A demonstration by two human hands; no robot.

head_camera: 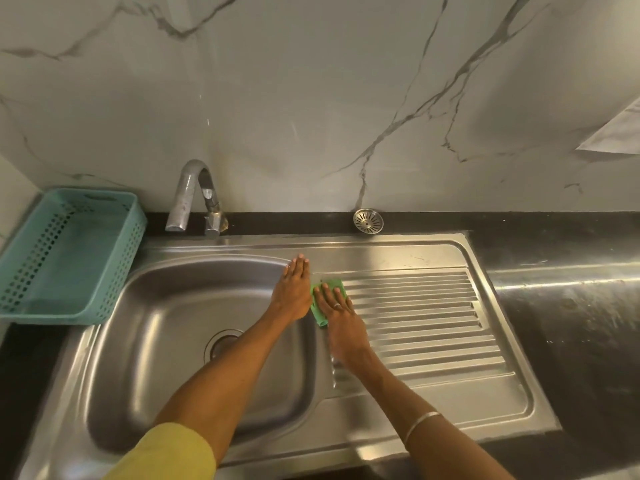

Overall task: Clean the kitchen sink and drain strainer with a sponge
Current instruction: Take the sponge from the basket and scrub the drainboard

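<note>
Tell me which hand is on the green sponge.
The right hand presses flat on the sponge at the drainboard's edge; the left hand rests bare on the steel beside it.

White marble-look wall [311,98] with grey veins fills the back, a glossy black counter [571,306] gleams below, and a teal perforated basket [62,258] sits far left.

You've got two hands in view: left hand [292,292], right hand [341,318]. One green sponge [329,299] under right fingers. One sink [194,341], one drain strainer [368,221], one tap [195,197], one teal basket [69,251] well left of fingers.
</note>
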